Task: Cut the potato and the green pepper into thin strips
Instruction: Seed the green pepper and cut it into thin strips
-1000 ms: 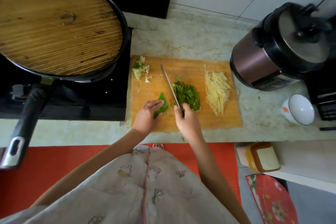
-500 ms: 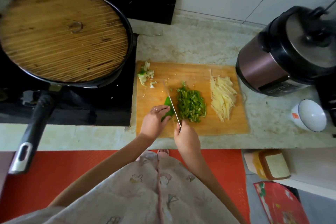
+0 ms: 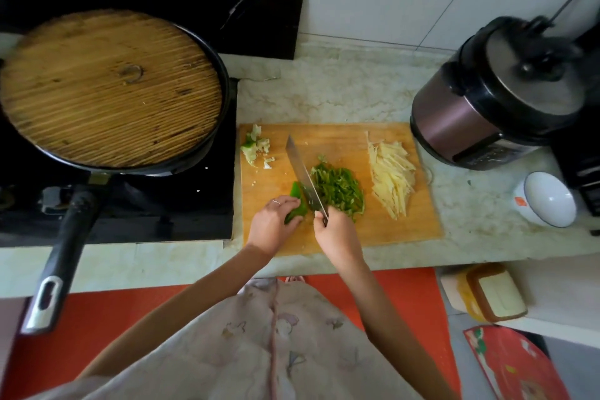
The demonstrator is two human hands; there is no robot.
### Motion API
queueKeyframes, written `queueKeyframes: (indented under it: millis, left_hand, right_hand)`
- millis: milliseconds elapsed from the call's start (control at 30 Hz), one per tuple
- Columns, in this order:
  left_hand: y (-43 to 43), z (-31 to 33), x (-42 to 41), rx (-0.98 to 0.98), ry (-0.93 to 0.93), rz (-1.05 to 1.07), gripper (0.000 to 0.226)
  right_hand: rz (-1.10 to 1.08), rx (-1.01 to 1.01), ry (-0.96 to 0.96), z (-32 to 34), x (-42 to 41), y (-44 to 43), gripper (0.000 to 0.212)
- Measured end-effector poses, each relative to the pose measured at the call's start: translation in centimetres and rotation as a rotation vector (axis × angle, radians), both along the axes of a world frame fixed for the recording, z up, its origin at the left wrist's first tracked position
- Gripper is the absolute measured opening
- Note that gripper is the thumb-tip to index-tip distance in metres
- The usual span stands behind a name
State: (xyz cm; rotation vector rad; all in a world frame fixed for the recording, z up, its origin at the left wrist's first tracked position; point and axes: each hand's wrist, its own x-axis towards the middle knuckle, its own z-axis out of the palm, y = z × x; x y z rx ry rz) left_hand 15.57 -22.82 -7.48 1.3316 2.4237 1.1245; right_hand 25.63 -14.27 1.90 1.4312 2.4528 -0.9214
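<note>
A wooden cutting board [image 3: 383, 230] lies on the counter. My left hand [image 3: 271, 226] holds down a flat piece of green pepper [image 3: 296, 191] with curled fingers. My right hand [image 3: 334, 232] grips the handle of a cleaver [image 3: 300, 169], whose blade runs away from me along the pepper piece's right edge. Right of the blade lies a heap of green pepper strips [image 3: 339, 187]. Further right sits a pile of pale potato strips [image 3: 393, 177]. Pepper core scraps [image 3: 256, 146] lie at the board's far left corner.
A black pan with a wooden lid [image 3: 107, 88] sits on the stove at left, its handle [image 3: 61, 260] sticking toward me. A pressure cooker [image 3: 493, 97] stands at the right, with a white bowl [image 3: 547, 200] in front of it. The counter edge runs just below the board.
The view shifted slightly. The cleaver has kept chopping along the pepper piece, and my left hand stays on the pepper, which looks a bit shorter.
</note>
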Motion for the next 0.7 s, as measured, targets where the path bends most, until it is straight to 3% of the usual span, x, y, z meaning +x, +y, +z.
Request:
queueKeyframes:
  millis: [167,700]
  left_hand:
    - [-0.1,-0.2,-0.2,0.006,-0.025,-0.006,0.027]
    - [-0.2,0.2,-0.9,-0.032,-0.001,-0.053,0.024]
  right_hand:
    - [0.086,0.079,-0.037,-0.5,0.4,-1.2,0.021]
    - [-0.096,-0.046,-0.036,-1.2,-2.8,-0.5,0.029]
